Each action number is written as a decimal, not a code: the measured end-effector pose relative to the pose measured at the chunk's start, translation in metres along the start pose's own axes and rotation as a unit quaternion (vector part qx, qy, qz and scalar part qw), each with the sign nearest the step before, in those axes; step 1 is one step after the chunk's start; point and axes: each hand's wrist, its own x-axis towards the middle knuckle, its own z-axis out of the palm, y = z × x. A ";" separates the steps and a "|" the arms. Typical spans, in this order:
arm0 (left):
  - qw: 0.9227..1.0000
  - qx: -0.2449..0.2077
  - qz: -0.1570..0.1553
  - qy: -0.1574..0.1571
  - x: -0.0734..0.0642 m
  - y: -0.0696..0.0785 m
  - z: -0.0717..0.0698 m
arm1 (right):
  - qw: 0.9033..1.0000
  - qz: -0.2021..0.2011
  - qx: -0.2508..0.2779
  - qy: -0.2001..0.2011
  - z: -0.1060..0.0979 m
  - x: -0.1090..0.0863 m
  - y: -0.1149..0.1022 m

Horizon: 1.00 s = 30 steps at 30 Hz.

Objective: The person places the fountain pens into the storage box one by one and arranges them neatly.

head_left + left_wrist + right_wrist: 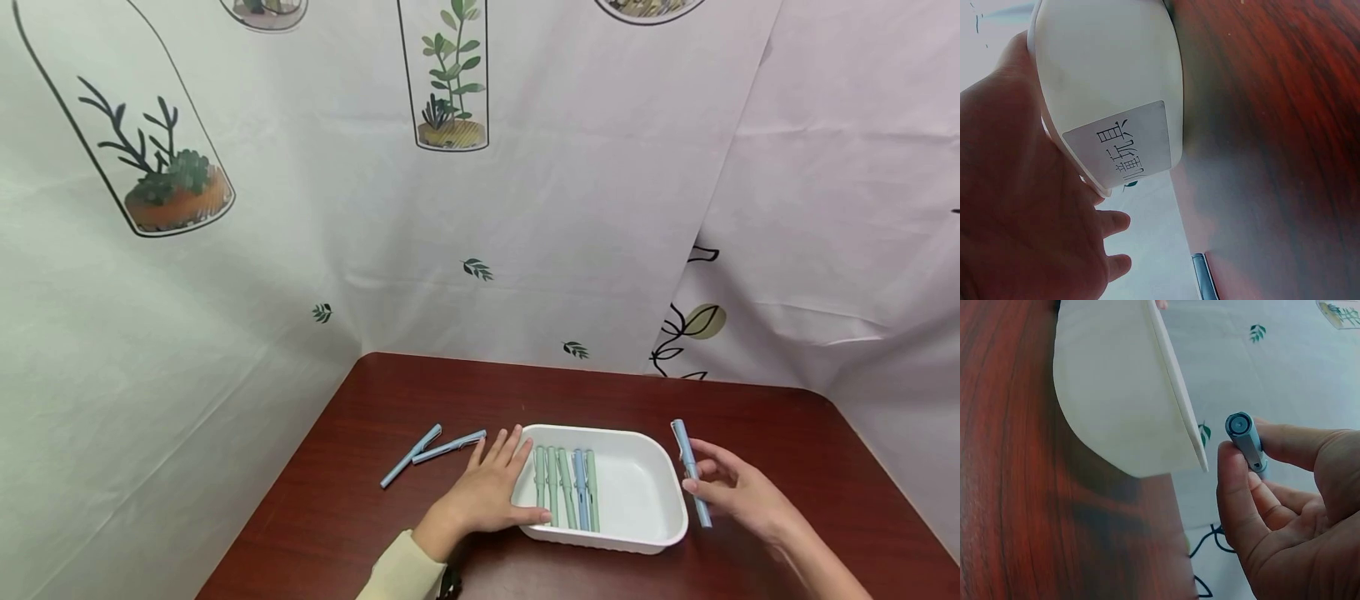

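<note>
The blue pen (686,452) is in the air just beyond the tray's right rim, tilted, pinched about its middle between thumb and fingertips of the right grip (738,492). So narrow a hold on a slim barrel could let it swivel or slip, and a low approach could knock its end on the rim. The white tray (637,492) has four green pens (552,483) and one blue one (581,487) side by side in its left half; one green pen slants, so a bump could set the row askew or rolling into the bare right half. The left grip (487,492) lies spread and uncurled over the left rim, holding no pen; uneven pressure there might tip or slide the tray. Its thumb overlaps the row's near end, contact unclear, and could nudge those pens. Just beside its fingers, two loose blue pens (450,447) lie on the worktop (390,550), where a careless sweep could roll them. Behind hangs a printed cloth (525,208).
</note>
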 end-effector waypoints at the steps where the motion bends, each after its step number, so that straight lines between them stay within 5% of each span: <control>1: 1.000 0.001 0.000 0.000 0.000 0.000 0.000 | 1.000 0.002 0.002 -0.004 0.001 0.000 0.000; 13: 1.000 -0.003 -0.003 -0.002 0.000 0.001 0.000 | 0.999 0.042 -0.002 -0.024 0.011 0.003 -0.005; 30: 1.000 0.004 -0.005 -0.004 0.000 0.001 -0.001 | 0.999 0.036 -0.023 -0.017 0.027 0.002 -0.015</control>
